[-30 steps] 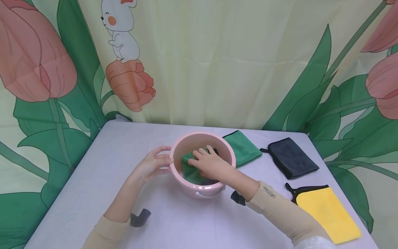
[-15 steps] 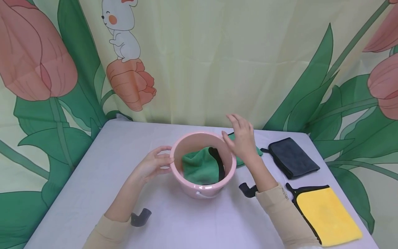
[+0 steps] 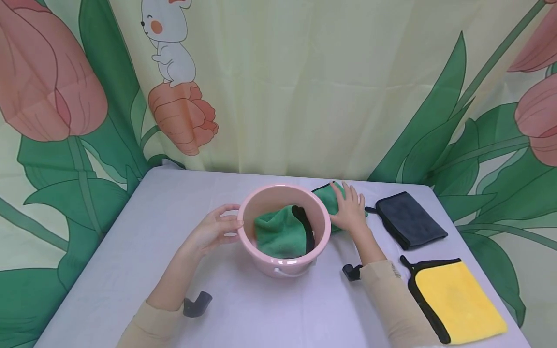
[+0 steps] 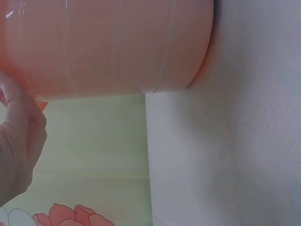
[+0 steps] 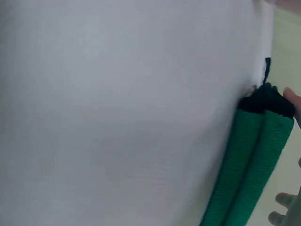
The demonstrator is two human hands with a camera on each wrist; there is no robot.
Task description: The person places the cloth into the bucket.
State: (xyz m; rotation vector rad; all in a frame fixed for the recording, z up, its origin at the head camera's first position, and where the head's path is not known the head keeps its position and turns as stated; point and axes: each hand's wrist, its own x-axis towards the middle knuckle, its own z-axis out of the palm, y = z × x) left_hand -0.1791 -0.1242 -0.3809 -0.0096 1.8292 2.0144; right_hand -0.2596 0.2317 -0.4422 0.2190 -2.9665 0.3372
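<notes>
My left hand (image 3: pixel 213 231) grips the rim of a pink bucket (image 3: pixel 265 265) on its left side; the left wrist view shows the bent fingers (image 4: pixel 23 117) at its upper edge. Inside the bucket lies a crumpled green cloth (image 3: pixel 278 232) with a black border. Behind the bucket's right side, a second green cloth (image 3: pixel 324 195) lies folded on the table, partly hidden. Over it my right hand (image 3: pixel 351 215) is spread, palm down. In the right wrist view a fingertip (image 5: pixel 292 100) is right at the black edge of the folded green cloth (image 5: pixel 254 160).
A folded dark grey cloth (image 3: pixel 409 220) lies at the right of the white table (image 3: pixel 261 319). Nearer me is a yellow cloth (image 3: pixel 461 299) with black trim and a loop. The bucket's white handle (image 3: pixel 289 274) hangs at its front. A printed curtain (image 3: pixel 287 96) hangs behind.
My right hand has left the green cloth inside the bucket, risen over the rim to the right and come down over the other green cloth. The left hand stays on the bucket.
</notes>
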